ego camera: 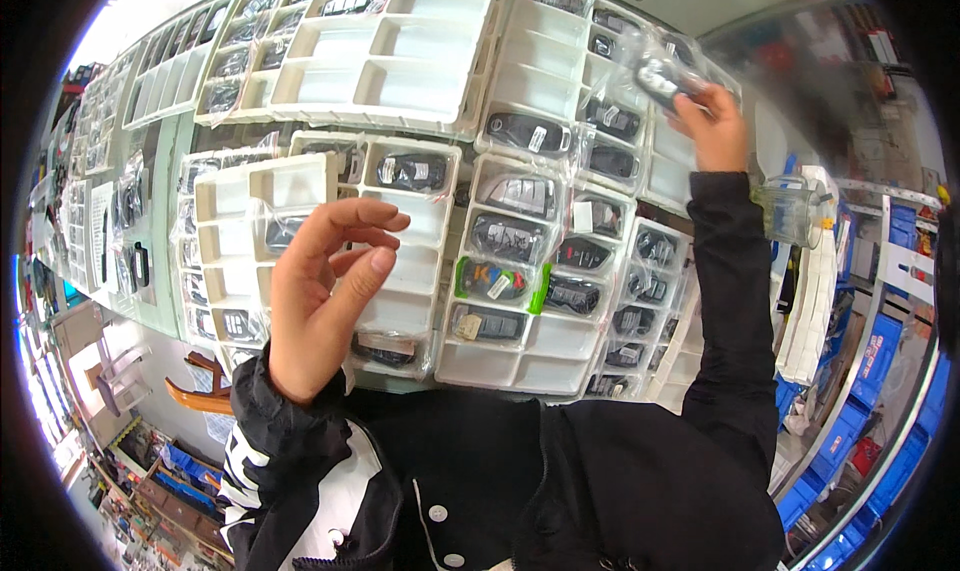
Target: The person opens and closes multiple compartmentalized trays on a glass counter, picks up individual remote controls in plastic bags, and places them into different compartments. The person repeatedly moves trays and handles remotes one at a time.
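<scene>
My right hand point(709, 117) is at the upper right, its fingers closed on a dark car key fob point(660, 78) in a clear plastic bag, held above a white compartment tray point(671, 170). My left hand point(330, 286) hovers with curved, parted fingers and nothing in them, over a white tray point(401, 290) at centre left. Close to its fingers, a bagged black fob point(283, 233) lies in another tray. Between my hands, a middle tray point(476, 365) holds several bagged fobs, among them one with green edging point(495, 280) and a grey one with a round sticker point(499, 323).
More compartment trays point(360, 83) of bagged fobs spread over the glass-topped counter point(161, 218). A clear glass mug point(791, 211) stands beside my right forearm. Blue bins point(874, 361) line the far right. A wooden chair arm point(199, 397) is at the lower left.
</scene>
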Tool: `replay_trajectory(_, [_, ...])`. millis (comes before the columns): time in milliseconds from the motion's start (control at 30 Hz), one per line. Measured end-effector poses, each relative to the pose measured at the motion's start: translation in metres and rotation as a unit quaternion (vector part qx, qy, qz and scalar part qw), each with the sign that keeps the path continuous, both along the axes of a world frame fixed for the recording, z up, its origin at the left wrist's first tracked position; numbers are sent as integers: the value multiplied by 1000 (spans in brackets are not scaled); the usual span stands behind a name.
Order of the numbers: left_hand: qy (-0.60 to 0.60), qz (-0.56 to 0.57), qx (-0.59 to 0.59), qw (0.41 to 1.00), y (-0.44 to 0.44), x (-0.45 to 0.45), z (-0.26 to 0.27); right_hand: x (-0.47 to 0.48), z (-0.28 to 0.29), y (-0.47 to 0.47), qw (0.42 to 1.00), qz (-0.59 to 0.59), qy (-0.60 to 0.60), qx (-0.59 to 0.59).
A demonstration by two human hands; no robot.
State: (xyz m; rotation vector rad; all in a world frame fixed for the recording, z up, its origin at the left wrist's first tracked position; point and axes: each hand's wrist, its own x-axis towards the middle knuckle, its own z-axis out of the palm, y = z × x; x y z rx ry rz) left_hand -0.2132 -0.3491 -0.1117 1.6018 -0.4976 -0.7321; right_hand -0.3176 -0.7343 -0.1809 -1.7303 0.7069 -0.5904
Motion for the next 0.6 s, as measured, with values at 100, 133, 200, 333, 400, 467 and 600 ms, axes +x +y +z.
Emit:
replay_trajectory(100, [11, -1, 7, 1000, -3, -2, 0, 16, -24, -7, 991, 34, 89, -98])
replay_trajectory(133, [17, -2, 10, 1000, -4, -3, 1, 18, -27, -11, 989, 56, 115, -80])
replay_trajectory(200, [27, -2, 8, 1000, -6, -4, 2, 21, -27, -22, 980, 77, 158, -92])
replay_trajectory(333, [32, -11, 4, 999, -10, -4, 0, 29, -28, -30, 917, 109, 149, -355])
replay_trajectory(400, [24, -18, 0, 1000, -12, -3, 0, 32, -25, -29, 929, 106, 173, -309])
replay_trajectory(467, [28, -20, 0, 999, -13, -3, 0, 37, -20, -23, 951, 92, 196, -222])
replay_trajectory(600, [34, -28, -3, 999, -16, -1, 0, 48, -7, -10, 882, 154, 265, -357])
